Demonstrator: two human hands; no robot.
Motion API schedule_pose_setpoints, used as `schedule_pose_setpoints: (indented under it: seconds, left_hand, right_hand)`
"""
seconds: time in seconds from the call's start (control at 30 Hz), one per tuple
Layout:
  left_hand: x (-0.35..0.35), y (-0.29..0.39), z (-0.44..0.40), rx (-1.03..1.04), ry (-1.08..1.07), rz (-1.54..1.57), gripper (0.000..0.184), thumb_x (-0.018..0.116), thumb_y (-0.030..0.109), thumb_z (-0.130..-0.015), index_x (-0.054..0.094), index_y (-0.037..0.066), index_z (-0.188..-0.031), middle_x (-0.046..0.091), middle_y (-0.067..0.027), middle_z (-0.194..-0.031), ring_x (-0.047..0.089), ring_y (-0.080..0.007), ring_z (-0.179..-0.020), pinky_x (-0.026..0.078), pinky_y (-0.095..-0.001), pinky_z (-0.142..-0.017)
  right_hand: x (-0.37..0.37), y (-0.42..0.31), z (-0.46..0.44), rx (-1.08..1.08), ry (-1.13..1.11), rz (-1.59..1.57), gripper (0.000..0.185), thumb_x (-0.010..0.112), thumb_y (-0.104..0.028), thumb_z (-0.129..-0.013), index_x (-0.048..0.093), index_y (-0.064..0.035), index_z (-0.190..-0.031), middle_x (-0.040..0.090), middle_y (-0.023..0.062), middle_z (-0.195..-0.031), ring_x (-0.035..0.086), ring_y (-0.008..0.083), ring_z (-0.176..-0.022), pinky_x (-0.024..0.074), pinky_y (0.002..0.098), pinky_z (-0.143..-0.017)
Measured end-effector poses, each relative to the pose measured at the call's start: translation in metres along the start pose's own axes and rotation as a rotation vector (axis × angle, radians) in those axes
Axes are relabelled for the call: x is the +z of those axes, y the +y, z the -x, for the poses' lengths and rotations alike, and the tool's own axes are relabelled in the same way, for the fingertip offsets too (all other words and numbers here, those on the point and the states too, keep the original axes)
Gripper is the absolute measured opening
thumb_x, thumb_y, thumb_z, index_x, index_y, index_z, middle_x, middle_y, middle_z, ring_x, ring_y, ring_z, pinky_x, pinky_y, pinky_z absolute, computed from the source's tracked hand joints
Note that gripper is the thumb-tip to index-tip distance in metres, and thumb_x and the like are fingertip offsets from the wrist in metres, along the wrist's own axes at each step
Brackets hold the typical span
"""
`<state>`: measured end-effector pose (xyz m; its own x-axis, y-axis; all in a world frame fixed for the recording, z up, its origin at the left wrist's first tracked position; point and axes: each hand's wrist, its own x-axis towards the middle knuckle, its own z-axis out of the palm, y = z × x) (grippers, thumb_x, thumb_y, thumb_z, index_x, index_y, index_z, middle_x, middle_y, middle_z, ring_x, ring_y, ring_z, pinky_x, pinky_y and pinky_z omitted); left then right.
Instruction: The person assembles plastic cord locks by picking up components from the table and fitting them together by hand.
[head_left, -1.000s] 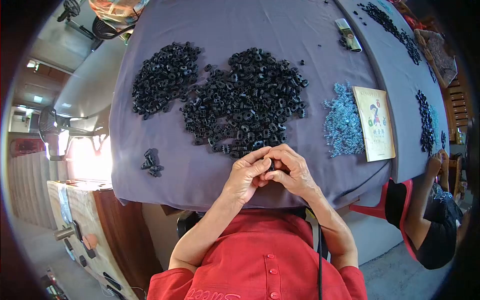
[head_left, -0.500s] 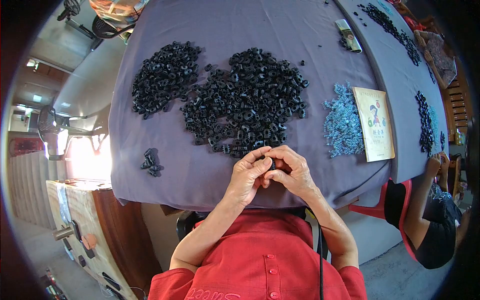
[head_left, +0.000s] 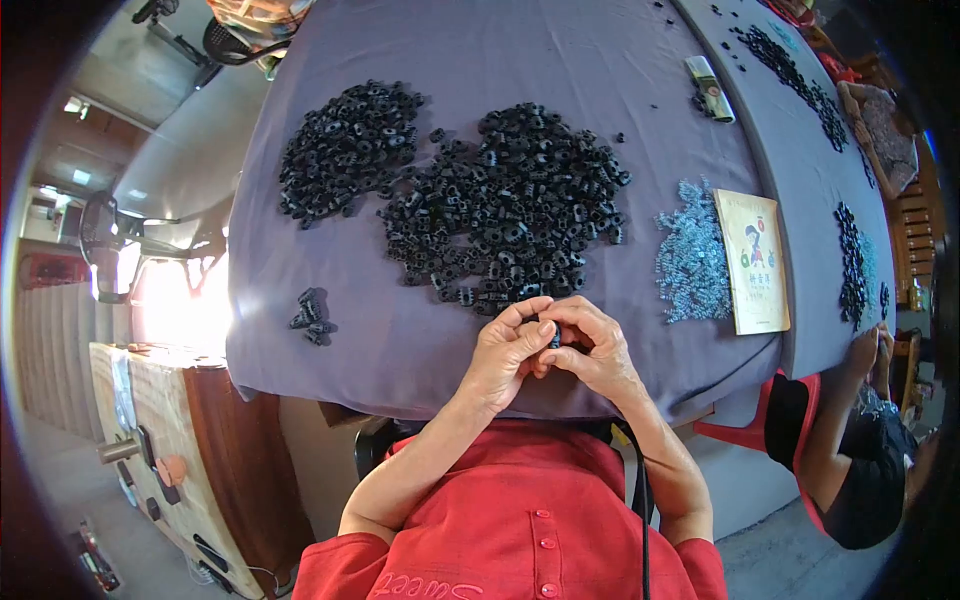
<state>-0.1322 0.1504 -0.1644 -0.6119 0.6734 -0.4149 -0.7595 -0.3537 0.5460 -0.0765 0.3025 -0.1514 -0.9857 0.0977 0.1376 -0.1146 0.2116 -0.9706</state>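
Note:
My left hand point(head_left: 505, 355) and my right hand point(head_left: 595, 352) meet at the table's near edge, fingers curled and thumbs turned inward. Between their fingertips is a small black plastic piece point(head_left: 555, 341), mostly covered by the fingers. Both hands pinch it. Just beyond them spreads a large heap of small black toothed plastic pieces point(head_left: 510, 200). A second heap of black pieces point(head_left: 350, 150) lies farther left. Several black pieces point(head_left: 311, 318) sit in a little cluster left of my hands.
A pile of tiny pale-blue pieces point(head_left: 692, 255) lies to the right, beside a yellowish booklet point(head_left: 755, 262). Farther back is a pale packet point(head_left: 709, 88). Across a seam, another person point(head_left: 865, 460) sits on a red chair near more black pieces point(head_left: 850, 265). A wooden cabinet point(head_left: 150, 450) stands at left.
The camera view has shifted slightly, so the table things appear a little farther right. My hands stay together, and slightly more of the black piece shows between the fingertips.

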Motion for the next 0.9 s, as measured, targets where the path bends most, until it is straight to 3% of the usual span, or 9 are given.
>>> schedule_pose_setpoints:
  seconds: [0.07, 0.27, 0.33, 0.4, 0.47, 0.5, 0.57, 0.73, 0.9]
  left_hand:
    - [-0.001, -0.002, 0.0, 0.017, -0.01, 0.002, 0.033, 0.064, 0.012, -0.088, 0.055, 0.008, -0.119, 0.066, -0.0073, -0.09, 0.057, -0.0082, -0.063, 0.045, -0.0211, -0.05]
    - [0.004, 0.005, 0.02, 0.18, 0.043, -0.089, 0.029, 0.061, 0.006, -0.088, 0.055, 0.005, -0.117, 0.067, -0.0109, -0.091, 0.059, -0.0107, -0.066, 0.045, -0.0213, -0.051]
    - [-0.008, 0.019, 0.033, 0.214, 0.119, -0.244, 0.023, 0.061, 0.005, -0.087, 0.059, 0.003, -0.11, 0.067, -0.0118, -0.092, 0.061, -0.0117, -0.07, 0.048, -0.0221, -0.054]
    - [-0.009, 0.048, 0.05, 0.396, 0.315, -0.55, 0.015, 0.062, 0.004, -0.086, 0.063, 0.001, -0.101, 0.067, -0.0107, -0.089, 0.063, -0.0128, -0.077, 0.053, -0.0244, -0.062]
    - [-0.031, 0.068, 0.057, 0.696, 0.508, -0.872, 0.015, 0.064, 0.001, -0.084, 0.066, 0.002, -0.099, 0.066, -0.0071, -0.088, 0.061, -0.0107, -0.078, 0.051, -0.0225, -0.07]
    - [-0.051, 0.081, 0.059, 0.829, 0.593, -1.183, 0.013, 0.065, 0.0, -0.083, 0.067, 0.003, -0.096, 0.065, -0.0047, -0.087, 0.06, -0.0105, -0.078, 0.049, -0.0223, -0.072]
    - [-0.066, 0.103, 0.066, 0.933, 0.672, -1.451, 0.013, 0.067, 0.002, -0.08, 0.068, 0.003, -0.093, 0.064, -0.0067, -0.089, 0.06, -0.0154, -0.076, 0.048, -0.0268, -0.068]
    - [-0.1, 0.108, 0.069, 0.868, 0.712, -1.664, 0.016, 0.067, 0.005, -0.08, 0.067, 0.002, -0.095, 0.06, -0.0093, -0.094, 0.057, -0.0231, -0.087, 0.047, -0.0336, -0.076]
    - [-0.102, 0.095, 0.064, 0.97, 0.749, -1.835, 0.014, 0.065, 0.007, -0.081, 0.068, 0.003, -0.095, 0.058, -0.0088, -0.097, 0.055, -0.0254, -0.091, 0.045, -0.0364, -0.079]
  right_hand:
    - [0.0, 0.006, 0.0, -0.047, 0.0, 0.004, 0.04, 0.078, -0.011, -0.07, 0.063, -0.0037, -0.106, 0.059, 0.0047, -0.093, 0.052, 0.0118, -0.07, 0.0448, 0.0252, -0.062]
    - [0.003, 0.0, 0.003, 0.152, -0.039, -0.24, 0.047, 0.078, -0.012, -0.071, 0.059, -0.0026, -0.113, 0.06, 0.0077, -0.102, 0.058, 0.0144, -0.081, 0.0495, 0.0274, -0.073]
    - [0.0, 0.004, 0.005, 0.186, -0.079, -0.277, 0.05, 0.078, -0.013, -0.073, 0.057, -0.001, -0.117, 0.058, 0.0081, -0.103, 0.06, 0.0157, -0.085, 0.0507, 0.0285, -0.076]
    - [-0.003, 0.002, 0.006, 0.065, -0.112, -0.097, 0.041, 0.075, -0.012, -0.076, 0.059, -0.0013, -0.112, 0.058, 0.0086, -0.101, 0.06, 0.0162, -0.083, 0.0513, 0.0283, -0.073]
    - [-0.003, -0.011, 0.007, 0.008, -0.108, 0.068, 0.028, 0.072, -0.007, -0.076, 0.062, -0.0013, -0.102, 0.059, 0.0101, -0.097, 0.062, 0.0209, -0.079, 0.052, 0.0304, -0.07]
    - [-0.005, -0.012, 0.01, -0.049, -0.078, 0.155, 0.026, 0.072, -0.007, -0.076, 0.062, -0.0013, -0.1, 0.059, 0.0105, -0.096, 0.062, 0.0227, -0.079, 0.0519, 0.0314, -0.069]
    - [-0.009, -0.012, 0.015, -0.163, -0.032, 0.328, 0.023, 0.071, -0.005, -0.074, 0.063, -0.0012, -0.096, 0.059, 0.0114, -0.093, 0.061, 0.0262, -0.077, 0.0519, 0.0334, -0.069]
    - [-0.04, -0.017, 0.023, -0.155, 0.214, 0.572, 0.007, 0.068, -0.003, -0.074, 0.064, -0.0032, -0.08, 0.061, 0.0094, -0.08, 0.061, 0.0268, -0.076, 0.0503, 0.0349, -0.065]
    - [-0.085, -0.005, 0.027, -0.039, 0.438, 0.89, 0.006, 0.069, -0.007, -0.074, 0.064, -0.0062, -0.077, 0.057, 0.0064, -0.081, 0.054, 0.0262, -0.079, 0.0418, 0.037, -0.071]
